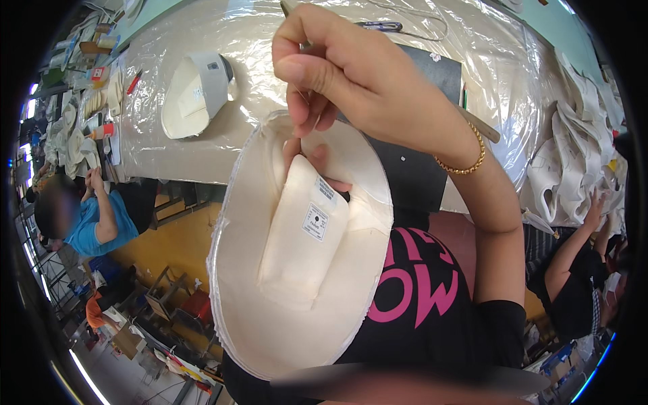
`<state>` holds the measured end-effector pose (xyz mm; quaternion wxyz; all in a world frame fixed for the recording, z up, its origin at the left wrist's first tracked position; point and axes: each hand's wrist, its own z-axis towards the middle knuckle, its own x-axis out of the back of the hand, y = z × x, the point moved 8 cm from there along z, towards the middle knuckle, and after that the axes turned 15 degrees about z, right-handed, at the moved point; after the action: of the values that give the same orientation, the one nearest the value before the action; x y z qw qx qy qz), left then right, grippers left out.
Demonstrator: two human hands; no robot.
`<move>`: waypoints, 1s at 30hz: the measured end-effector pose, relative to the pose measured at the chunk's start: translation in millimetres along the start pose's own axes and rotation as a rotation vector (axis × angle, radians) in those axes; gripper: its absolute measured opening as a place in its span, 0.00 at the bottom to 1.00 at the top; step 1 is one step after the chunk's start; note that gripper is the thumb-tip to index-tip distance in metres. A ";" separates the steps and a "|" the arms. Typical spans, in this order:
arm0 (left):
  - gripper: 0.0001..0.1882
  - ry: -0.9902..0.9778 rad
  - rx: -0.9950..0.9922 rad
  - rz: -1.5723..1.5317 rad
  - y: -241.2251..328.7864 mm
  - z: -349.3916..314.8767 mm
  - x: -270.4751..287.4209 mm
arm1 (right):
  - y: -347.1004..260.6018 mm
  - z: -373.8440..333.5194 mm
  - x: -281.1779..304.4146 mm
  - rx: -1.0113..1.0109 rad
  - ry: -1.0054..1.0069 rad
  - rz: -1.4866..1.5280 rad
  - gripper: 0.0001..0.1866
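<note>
A cream shoe upper hangs in the middle, its open underside facing me. Inside it lies a padded tongue bearing a small printed label. Fingers of my left hand show through the upper's top end, closed around it behind the tongue; the rest of that hand is hidden. Just above, my right hand, with a gold bracelet at the wrist, is closed in a pinch. A thin dull-brown tool sticks out of its grip. Below its fingertips there seems to be a fine thread.
A second upper lies on the plastic-covered table. Near it are a red pen-like object, a black mat and dark-handled snips. Cream pieces pile up at right. Co-workers sit at both sides.
</note>
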<state>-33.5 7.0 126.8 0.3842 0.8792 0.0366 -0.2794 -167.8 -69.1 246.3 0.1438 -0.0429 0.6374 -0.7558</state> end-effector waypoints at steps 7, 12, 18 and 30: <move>0.50 -0.561 0.130 -0.108 19.6 -31.9 -9.3 | -5.6 6.8 4.7 0.005 -0.050 0.135 0.07; 0.51 -0.542 0.163 -0.295 16.4 -36.6 -16.7 | -2.1 13.8 3.0 -0.008 -0.106 0.229 0.10; 0.48 -0.171 0.150 -0.279 15.8 -38.0 -7.9 | 2.8 28.5 1.0 -0.027 -0.148 0.366 0.10; 0.47 -0.228 0.093 -0.134 26.6 -36.2 -43.5 | -27.2 23.9 -0.1 0.185 -0.042 0.186 0.11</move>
<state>-45.9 20.1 186.6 0.3250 0.8542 0.0382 -0.4039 -166.2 -87.8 277.3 0.2298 0.0141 0.5629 -0.7938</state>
